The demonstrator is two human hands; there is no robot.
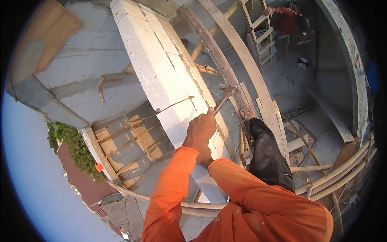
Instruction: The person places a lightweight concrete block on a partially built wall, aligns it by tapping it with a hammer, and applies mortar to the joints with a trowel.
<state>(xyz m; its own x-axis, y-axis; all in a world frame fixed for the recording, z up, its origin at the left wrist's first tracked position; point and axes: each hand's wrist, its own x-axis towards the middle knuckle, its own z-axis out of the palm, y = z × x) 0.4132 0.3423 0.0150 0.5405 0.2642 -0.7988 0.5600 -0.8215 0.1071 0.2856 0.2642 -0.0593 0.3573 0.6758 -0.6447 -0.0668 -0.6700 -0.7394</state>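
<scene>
My left hand (200, 128) is closed around the handle of a hammer (219, 103). The hammer's metal head points away from me, over the edge of a dusty brown plank (213, 56). Beneath my left wrist is my right hand (204, 156), mostly hidden, so its fingers do not show. Both hands are above a wall of white blocks (155, 60) with mortar joints. A thin metal rod (175, 104) lies across the wall top, just beyond my left hand. One bare foot in a sandal (247, 114) stands on the brown plank, right of the hammer.
Far below on the right, a person in a red shirt (288, 20) is beside a bamboo ladder (264, 40). A curved pale board (246, 48) runs along the plank's right. Bamboo poles (338, 177) cross at lower right. A wooden-framed opening (133, 137) lies left of the wall.
</scene>
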